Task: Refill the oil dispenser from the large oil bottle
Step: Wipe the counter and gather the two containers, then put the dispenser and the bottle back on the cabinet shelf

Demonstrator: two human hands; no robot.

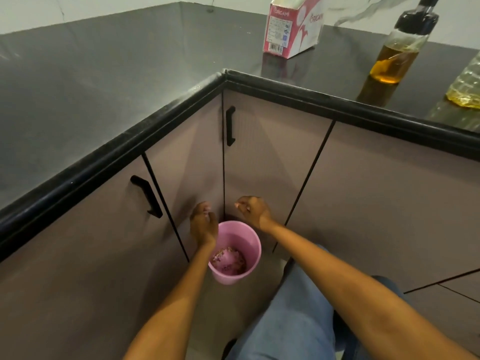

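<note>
Half-full glass dispenser [400,51], black-capped, upright beside a clear oil bottle [466,87], both well above the fingers [206,211].

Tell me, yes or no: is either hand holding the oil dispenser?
No: the oil dispenser stands alone on the counter.

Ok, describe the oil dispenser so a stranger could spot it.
On the dark countertop, far right, stands the oil dispenser, right of the tissue box. Unlike the clear large oil bottle beside it, it has a black top.

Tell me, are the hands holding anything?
Cannot tell: left hand and right hand have curled fingers above the pink bin; something tiny may be pinched.
</note>
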